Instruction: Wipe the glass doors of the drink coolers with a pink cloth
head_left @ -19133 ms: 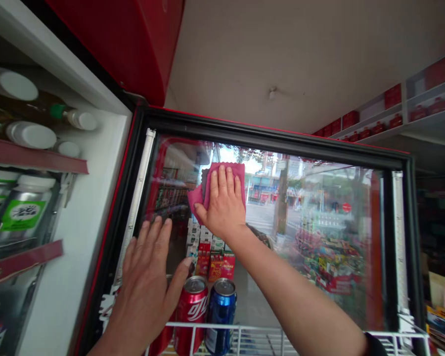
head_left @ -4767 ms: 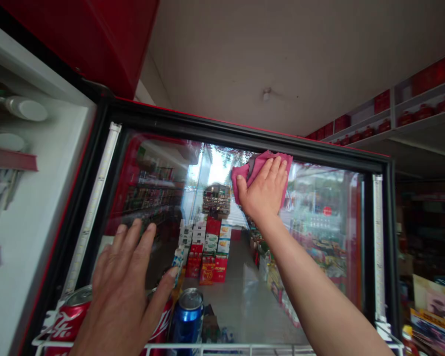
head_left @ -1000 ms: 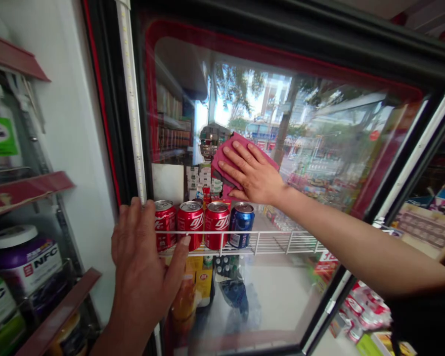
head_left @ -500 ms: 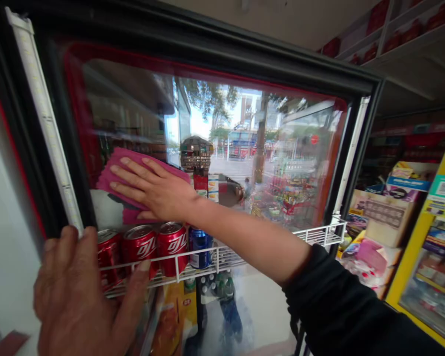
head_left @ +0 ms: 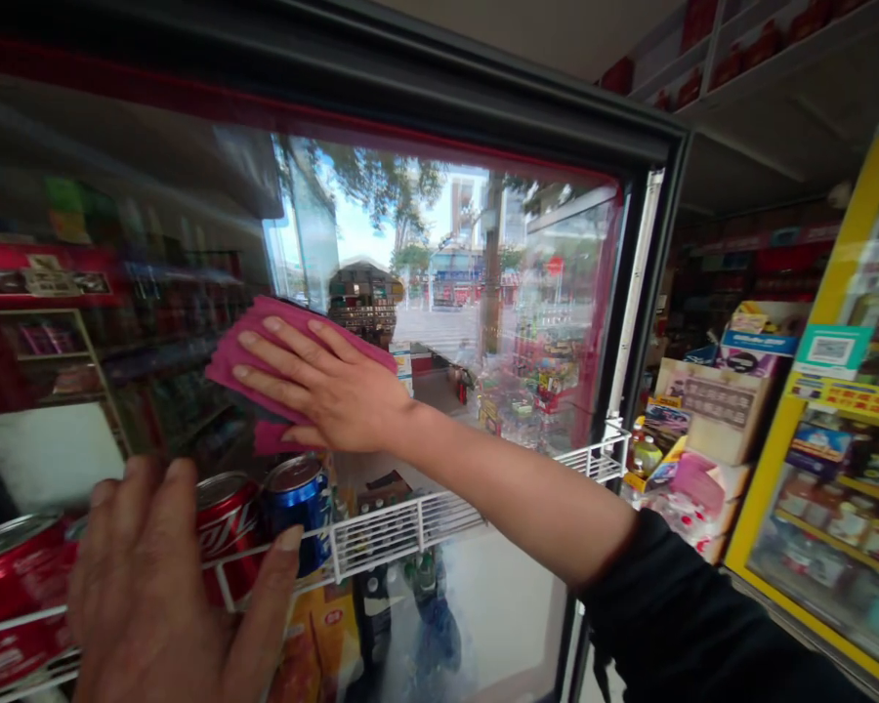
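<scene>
My right hand (head_left: 329,381) presses a pink cloth (head_left: 238,342) flat against the glass pane (head_left: 439,225) of a black-framed door. Its fingers lie stretched over the cloth, and the thumb is partly tucked at the lower edge. At the lower left, my left hand (head_left: 168,586) is held up with the back towards me, fingers raised and thumb apart, nothing visible in it. It overlaps a white wire rack (head_left: 381,542) on the door; whether it touches the rack is unclear. In the rack stand red soda cans (head_left: 15,596) and a blue can (head_left: 297,508), some hidden behind that hand.
The door's black top frame (head_left: 410,107) runs across above. To the right are stacked cartons (head_left: 718,400) and a yellow-framed cooler (head_left: 747,517) with bottles. High at the right, shelves (head_left: 747,73) carry red goods. Street and shop reflections cover the glass.
The view has shifted right and closer, so door and cans sit further left and the nearest cans look larger. My right hand and the cloth have slid right across the glass.
</scene>
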`<state>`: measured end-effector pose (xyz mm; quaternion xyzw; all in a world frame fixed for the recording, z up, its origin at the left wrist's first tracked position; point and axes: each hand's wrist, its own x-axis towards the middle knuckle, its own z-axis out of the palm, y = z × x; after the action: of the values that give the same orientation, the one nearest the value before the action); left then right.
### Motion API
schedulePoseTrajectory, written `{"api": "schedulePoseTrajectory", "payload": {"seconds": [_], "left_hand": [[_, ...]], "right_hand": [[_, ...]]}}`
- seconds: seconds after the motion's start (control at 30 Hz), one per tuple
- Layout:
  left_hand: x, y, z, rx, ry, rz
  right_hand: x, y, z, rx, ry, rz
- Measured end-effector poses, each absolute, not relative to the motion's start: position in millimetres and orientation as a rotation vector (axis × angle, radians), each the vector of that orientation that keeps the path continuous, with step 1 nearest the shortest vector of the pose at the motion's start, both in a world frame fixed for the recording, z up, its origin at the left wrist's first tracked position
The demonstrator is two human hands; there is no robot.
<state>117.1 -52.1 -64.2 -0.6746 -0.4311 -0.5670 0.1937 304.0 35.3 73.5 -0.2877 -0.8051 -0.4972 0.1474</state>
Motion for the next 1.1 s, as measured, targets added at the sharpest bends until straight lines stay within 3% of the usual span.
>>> {"api": "schedulePoseTrajectory", "payload": {"seconds": [0.7,1.1], "left_hand": [[238,-58,-39,-2.055,-1.187,-1.524],[278,-53,-40,-2.074,-1.081,-1.453]], "right_hand": [[522,29,44,-0.972,-2.077,-1.289],[619,12,24,-1.335,-1.817,-1.118]]}}
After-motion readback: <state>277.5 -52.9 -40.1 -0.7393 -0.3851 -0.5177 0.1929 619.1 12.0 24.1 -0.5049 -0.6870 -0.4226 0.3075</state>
